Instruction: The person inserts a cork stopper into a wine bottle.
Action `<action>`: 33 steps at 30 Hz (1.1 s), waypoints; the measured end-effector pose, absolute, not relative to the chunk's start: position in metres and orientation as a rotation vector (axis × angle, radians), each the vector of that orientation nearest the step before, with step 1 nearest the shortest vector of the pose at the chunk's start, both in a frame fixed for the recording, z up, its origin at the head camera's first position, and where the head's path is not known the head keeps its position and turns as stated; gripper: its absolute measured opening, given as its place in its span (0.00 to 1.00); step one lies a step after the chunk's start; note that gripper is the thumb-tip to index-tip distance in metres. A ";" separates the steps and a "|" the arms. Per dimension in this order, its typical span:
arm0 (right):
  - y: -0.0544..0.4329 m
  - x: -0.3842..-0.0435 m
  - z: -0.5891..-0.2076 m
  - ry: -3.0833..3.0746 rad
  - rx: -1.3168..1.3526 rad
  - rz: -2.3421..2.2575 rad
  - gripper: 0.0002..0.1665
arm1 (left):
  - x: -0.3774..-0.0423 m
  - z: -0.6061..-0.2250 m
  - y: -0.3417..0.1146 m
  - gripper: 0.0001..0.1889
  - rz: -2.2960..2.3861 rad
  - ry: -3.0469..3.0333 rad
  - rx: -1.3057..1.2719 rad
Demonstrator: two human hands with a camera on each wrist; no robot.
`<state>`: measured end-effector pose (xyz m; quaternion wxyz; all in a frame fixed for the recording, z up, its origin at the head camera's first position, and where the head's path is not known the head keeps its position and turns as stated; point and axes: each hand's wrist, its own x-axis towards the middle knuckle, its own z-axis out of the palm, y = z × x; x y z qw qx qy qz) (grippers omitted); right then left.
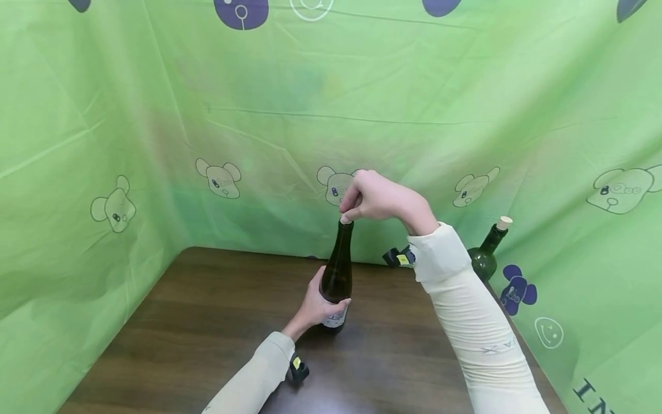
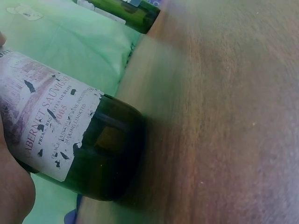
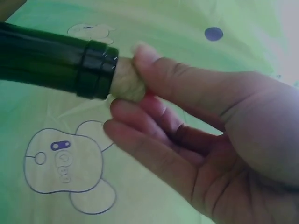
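A dark green wine bottle (image 1: 338,276) stands upright on the wooden table, its worn Cabernet Sauvignon label (image 2: 51,116) showing in the left wrist view. My left hand (image 1: 316,305) grips the lower body of the bottle, thumb across the front. Above the mouth, my right hand (image 1: 380,198) pinches a cork (image 3: 128,80) between thumb and fingers. The pale cork sits at the bottle's mouth (image 3: 100,70), part of it standing out past the rim.
At the table's right edge, beyond my right sleeve, is a second green bottle (image 1: 483,261) with a cork (image 1: 504,223) in its neck. A green printed cloth (image 1: 289,138) hangs behind and at both sides of the brown table (image 1: 207,322).
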<state>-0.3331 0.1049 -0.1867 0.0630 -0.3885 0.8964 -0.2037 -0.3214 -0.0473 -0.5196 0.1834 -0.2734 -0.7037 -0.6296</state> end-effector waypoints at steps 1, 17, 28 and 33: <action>0.107 -0.334 -0.188 2.701 -1.162 -0.644 0.08 | -0.319 -0.516 -0.047 0.34 -1.771 -1.978 -0.778; 0.117 -0.360 -0.241 2.547 -1.161 -1.309 0.14 | -0.311 -0.487 -0.054 0.32 -1.787 -1.958 -0.720; 0.079 -0.358 -0.313 1.962 -1.021 -1.924 0.38 | -0.335 -0.520 -0.051 0.34 -1.729 -1.942 -0.722; 0.060 -0.350 -0.325 1.881 -0.900 -2.222 0.32 | -0.336 -0.521 -0.051 0.34 -1.738 -1.999 -0.702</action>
